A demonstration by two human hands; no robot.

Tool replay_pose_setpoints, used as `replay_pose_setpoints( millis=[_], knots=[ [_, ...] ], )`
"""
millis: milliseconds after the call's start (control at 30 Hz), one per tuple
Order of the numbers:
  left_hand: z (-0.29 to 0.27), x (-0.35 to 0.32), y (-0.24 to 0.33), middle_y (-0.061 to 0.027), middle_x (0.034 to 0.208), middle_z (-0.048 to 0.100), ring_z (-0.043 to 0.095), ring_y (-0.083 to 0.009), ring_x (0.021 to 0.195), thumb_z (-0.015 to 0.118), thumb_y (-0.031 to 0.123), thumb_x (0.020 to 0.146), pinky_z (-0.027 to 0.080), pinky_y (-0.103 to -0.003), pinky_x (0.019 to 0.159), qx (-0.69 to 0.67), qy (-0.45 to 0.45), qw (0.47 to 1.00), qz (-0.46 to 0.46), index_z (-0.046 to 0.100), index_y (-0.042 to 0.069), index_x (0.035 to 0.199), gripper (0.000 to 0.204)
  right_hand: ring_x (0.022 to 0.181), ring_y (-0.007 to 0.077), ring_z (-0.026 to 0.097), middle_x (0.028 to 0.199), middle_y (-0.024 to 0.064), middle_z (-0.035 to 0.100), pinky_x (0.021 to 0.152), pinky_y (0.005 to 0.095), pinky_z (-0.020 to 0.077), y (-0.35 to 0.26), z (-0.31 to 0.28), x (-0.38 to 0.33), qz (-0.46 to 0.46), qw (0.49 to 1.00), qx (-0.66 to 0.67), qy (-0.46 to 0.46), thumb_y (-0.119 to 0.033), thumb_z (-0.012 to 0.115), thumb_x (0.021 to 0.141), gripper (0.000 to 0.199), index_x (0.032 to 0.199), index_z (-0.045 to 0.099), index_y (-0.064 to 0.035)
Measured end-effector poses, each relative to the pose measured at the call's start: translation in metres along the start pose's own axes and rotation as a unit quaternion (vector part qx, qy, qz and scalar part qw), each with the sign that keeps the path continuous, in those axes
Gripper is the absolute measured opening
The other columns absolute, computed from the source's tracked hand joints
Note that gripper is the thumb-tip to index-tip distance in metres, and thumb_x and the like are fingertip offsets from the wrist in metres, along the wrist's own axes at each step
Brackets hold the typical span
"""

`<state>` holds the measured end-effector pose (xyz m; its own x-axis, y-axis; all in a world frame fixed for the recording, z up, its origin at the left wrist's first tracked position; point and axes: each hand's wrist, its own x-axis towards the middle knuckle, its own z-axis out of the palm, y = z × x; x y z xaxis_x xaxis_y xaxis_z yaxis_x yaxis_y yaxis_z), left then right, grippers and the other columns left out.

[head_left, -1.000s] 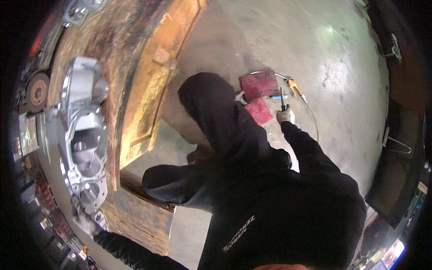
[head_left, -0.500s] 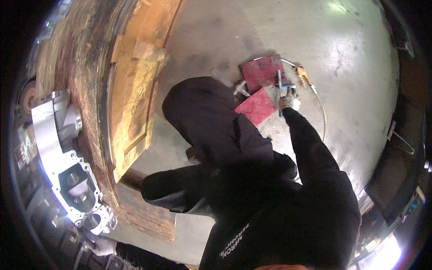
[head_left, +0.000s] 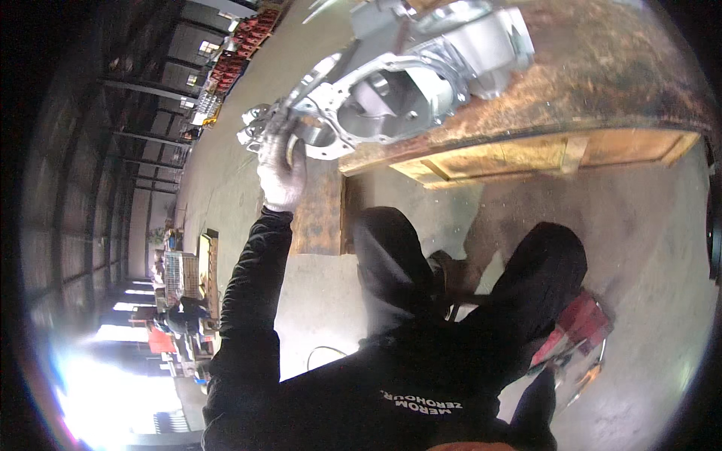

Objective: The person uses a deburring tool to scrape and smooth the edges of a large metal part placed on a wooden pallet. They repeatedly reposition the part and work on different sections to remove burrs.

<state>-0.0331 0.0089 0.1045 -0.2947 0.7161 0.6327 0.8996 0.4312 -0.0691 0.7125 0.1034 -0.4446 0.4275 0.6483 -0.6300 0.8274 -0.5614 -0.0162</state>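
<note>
A silvery metal housing (head_left: 444,71) with wide openings and bolt holes along its flange lies on a worn wooden block ahead of me. My left hand (head_left: 282,173), in a pale glove, grips its left end beside the smaller round opening. The thumb sits near that opening and the fingers reach over the far side. At the lower right, my right sleeve (head_left: 535,395) extends down beside the red sheets (head_left: 579,327) on the floor. My right hand itself cannot be made out there.
Below the housing stands the wooden block (head_left: 602,83) with a paler timber side (head_left: 526,158). A smaller wooden piece (head_left: 317,218) is near my left forearm. An orange-handled tool (head_left: 590,373) lies by the red sheets. Far left, a wire cage (head_left: 180,274) stands near a person (head_left: 184,316).
My view has swung left, bringing the housing and left hand toward the upper middle. The right hand, earlier holding a blue-handled tool over the red sheets, is no longer visible.
</note>
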Motion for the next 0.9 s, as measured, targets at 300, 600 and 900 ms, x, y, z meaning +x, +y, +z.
replay_pose_setpoints(
  millis=[300, 600, 900],
  knots=[
    [-0.018, 0.013, -0.046, -0.0153, 0.125, 0.07, 0.064, -0.0322, 0.118, 0.065, 0.011, 0.097, 0.045, -0.04, 0.108, -0.123, 0.12, 0.966, -0.194, 0.067, 0.005, 0.129, 0.033, 0.083, 0.0266, 0.069, 0.095, 0.0148, 0.075, 0.07, 0.0392, 0.0556, -0.051, -0.021, -0.008, 0.073, 0.967, 0.238, 0.046, -0.041, 0.069, 0.091, 0.047, 0.105, 0.072, 0.003],
    [0.064, 0.052, -0.163, -0.0169, 0.097, 0.074, 0.073, -0.0234, 0.078, 0.064, 0.012, 0.095, 0.061, -0.035, 0.069, -0.507, -0.197, 0.69, -0.477, 0.065, -0.006, 0.121, 0.032, 0.072, 0.0071, 0.049, 0.089, -0.003, 0.059, 0.062, 0.0241, 0.0422, -0.405, -0.281, -0.247, -0.443, 0.606, 0.656, 0.086, -0.021, 0.068, 0.102, 0.031, 0.129, 0.063, -0.0066],
    [0.076, 0.061, -0.14, -0.0126, 0.084, 0.071, 0.071, -0.0197, 0.069, 0.067, 0.009, 0.087, 0.059, -0.034, 0.061, -0.477, -0.205, 0.721, -0.458, 0.069, -0.004, 0.101, 0.02, 0.085, 0.0283, 0.068, 0.092, 0.0158, 0.07, 0.08, 0.0402, 0.0538, -0.604, -0.307, -0.486, -0.704, 0.44, 0.482, 0.28, -0.024, 0.075, 0.093, 0.032, 0.111, 0.064, 0.0004]
  ],
)
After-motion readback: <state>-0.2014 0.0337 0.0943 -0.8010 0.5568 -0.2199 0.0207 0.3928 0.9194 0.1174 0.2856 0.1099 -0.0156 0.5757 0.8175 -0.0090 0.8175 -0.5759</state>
